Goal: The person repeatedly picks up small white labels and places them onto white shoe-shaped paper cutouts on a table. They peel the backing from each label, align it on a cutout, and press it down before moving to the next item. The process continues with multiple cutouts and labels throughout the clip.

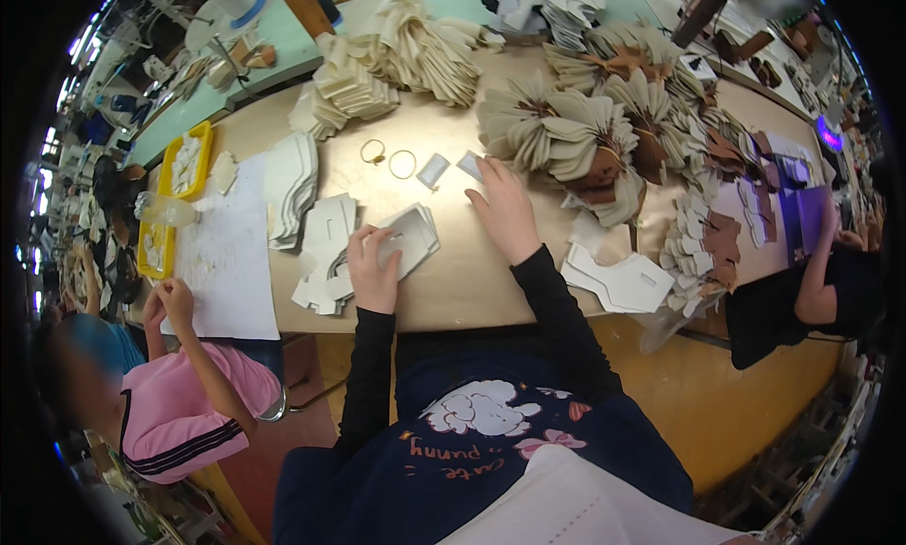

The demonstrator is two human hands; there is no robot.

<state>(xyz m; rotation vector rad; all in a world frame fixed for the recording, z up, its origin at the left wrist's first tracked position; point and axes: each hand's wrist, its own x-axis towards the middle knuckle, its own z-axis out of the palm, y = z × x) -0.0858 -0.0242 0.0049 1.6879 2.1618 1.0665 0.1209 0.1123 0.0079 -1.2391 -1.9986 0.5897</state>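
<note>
My left hand (374,267) is closed at the near left end of a small stack of pale cut pieces (415,235), with its fingers curled on the top piece. My right hand (507,210) lies out flat, thumb apart. Its fingertips touch the edge of a small grey rectangular patch (469,165) and partly cover it. A second grey patch (433,171) lies to the left of that one. Two thin rubber bands, a knotted one (373,152) and a plain one (403,164), rest further left. More white cut pieces (326,248) are fanned beside my left hand.
Cream fabric bundles (406,59) and tied grey-brown bundles (585,120) fill the back. White pieces (618,279) lie right of my arm. Yellow trays (201,144) stand left near a pink-shirted person (193,408). Another person's arm (819,271) is at right.
</note>
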